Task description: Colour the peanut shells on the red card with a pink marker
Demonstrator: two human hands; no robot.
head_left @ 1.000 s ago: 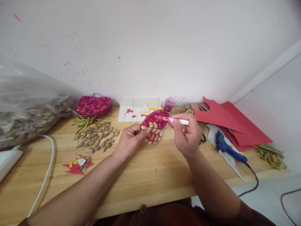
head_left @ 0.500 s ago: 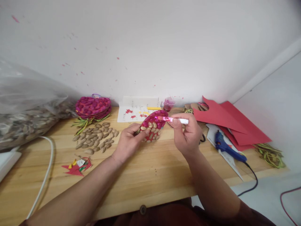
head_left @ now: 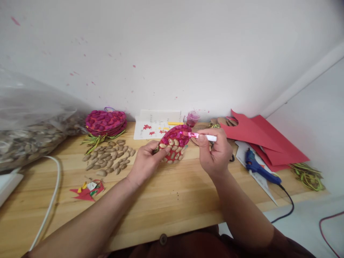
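My left hand (head_left: pixel 147 157) grips the left edge of a round red disc (head_left: pixel 173 145) covered with peanuts in their shells, held tilted above the table. The disc's upper part is magenta; the peanuts on its lower part are bare tan. Closed around the white handle of a paintbrush (head_left: pixel 206 137) is my right hand (head_left: pixel 215 152). Its pink-stained tip touches or hovers just over the magenta peanuts; I cannot tell which. Behind the disc stands a clear cup (head_left: pixel 192 118) of dark magenta paint.
Loose peanuts (head_left: pixel 109 157) and a stack of magenta discs (head_left: pixel 106 122) lie to the left, beside a plastic bag (head_left: pixel 32 136) of peanuts. Red sheets (head_left: pixel 263 136) and a blue glue gun (head_left: pixel 259 168) with a cord lie right. Paper scraps (head_left: pixel 87 191) are at front left.
The brush and my right hand have shifted very slightly, the tip moving a little to the right and up across the disc. Both hands keep their holds.
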